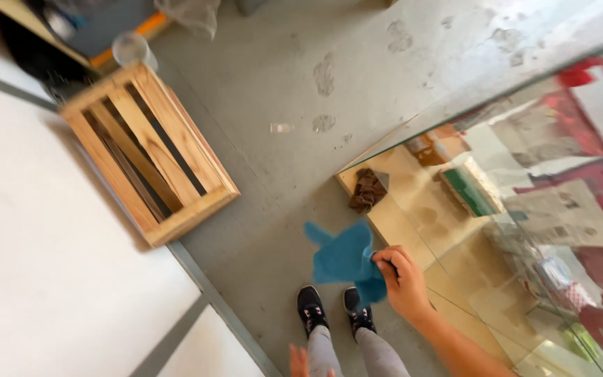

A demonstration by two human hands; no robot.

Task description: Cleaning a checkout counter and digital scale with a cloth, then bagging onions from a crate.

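Head view: right hand fingers pinch blue cloth; wooden crate left, glass table right.

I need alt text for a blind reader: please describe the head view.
The right hand holds a blue cloth beside a glass tabletop. The left hand shows at the bottom edge; a wooden crate stands on the floor.

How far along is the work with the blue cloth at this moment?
Done: nothing visibly finished; the glass tabletop shows blurred reflections, so its cleanliness cannot be judged. In hand: the right hand grips a blue cloth hanging over the floor, off the glass. The left hand barely shows, empty as far as visible. Left: a brown rag lies untouched under the glass.
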